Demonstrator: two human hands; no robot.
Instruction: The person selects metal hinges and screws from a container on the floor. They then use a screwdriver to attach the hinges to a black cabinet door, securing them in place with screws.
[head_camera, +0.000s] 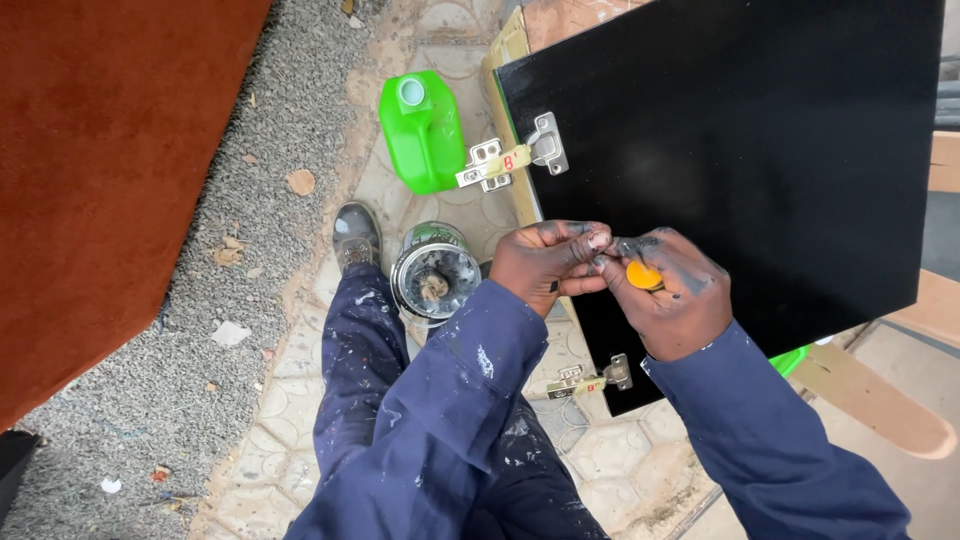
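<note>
Fingertips meeting over black cabinet door (760, 130); my right hand (675, 295) is curling narrow around a small orange piece (643, 275); my left hand (548, 262) is pinching at it; I am judging steady, square pressure best, clear of the hinge (510, 160).

Glossy black panel (740, 150), shiny metal hinges (512, 157), smooth green plastic jug (420, 135).

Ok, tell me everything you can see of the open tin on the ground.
The open tin is a round metal can, lidless, standing upright on the patterned paving. Its shiny rim and inner wall are smeared with dried residue, with a brownish lump at the bottom. It sits beside the person's blue trouser leg, below the green jug. Neither hand touches it.
</note>
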